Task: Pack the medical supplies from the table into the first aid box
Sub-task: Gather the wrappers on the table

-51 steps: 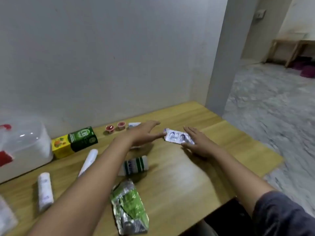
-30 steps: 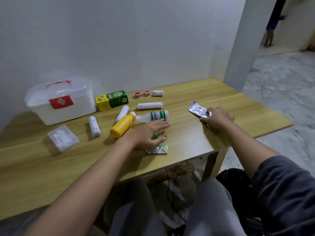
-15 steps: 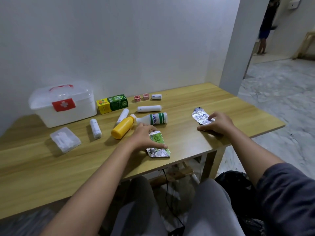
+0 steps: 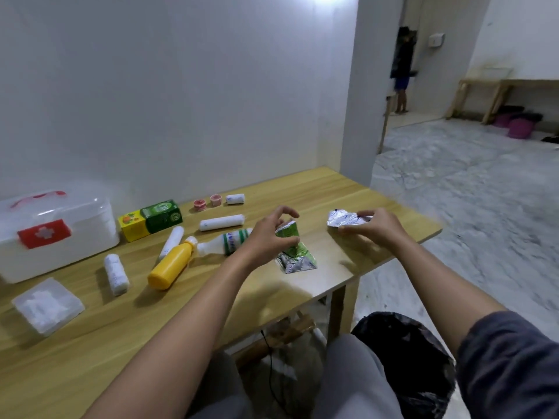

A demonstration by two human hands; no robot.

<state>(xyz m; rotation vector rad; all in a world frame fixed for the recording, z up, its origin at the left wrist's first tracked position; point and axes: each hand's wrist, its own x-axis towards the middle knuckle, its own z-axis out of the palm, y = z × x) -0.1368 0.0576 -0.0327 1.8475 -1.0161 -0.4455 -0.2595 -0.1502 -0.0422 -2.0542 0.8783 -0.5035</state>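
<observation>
My left hand (image 4: 270,234) grips a green and silver blister pack (image 4: 295,252), tilted up off the wooden table (image 4: 187,313). My right hand (image 4: 373,223) holds a silver blister strip (image 4: 343,220) just above the table near its right edge. The white first aid box (image 4: 54,234) with a red cross and red handle stands shut at the far left. Between them lie a yellow bottle (image 4: 171,267), a white bottle with green stripes (image 4: 225,244), a green and yellow carton (image 4: 151,219), bandage rolls (image 4: 116,273) (image 4: 221,222) and a clear packet of cotton (image 4: 47,303).
Two small red pots (image 4: 207,202) and a short white roll (image 4: 235,199) sit near the wall. A white tube (image 4: 171,241) lies by the yellow bottle. A black bag (image 4: 405,364) rests beside my lap. A person (image 4: 402,71) stands in the doorway far right.
My left hand moved from flat on the green pack to gripping and lifting it. My right hand picked the silver strip up off the table. The camera tilted up slightly.
</observation>
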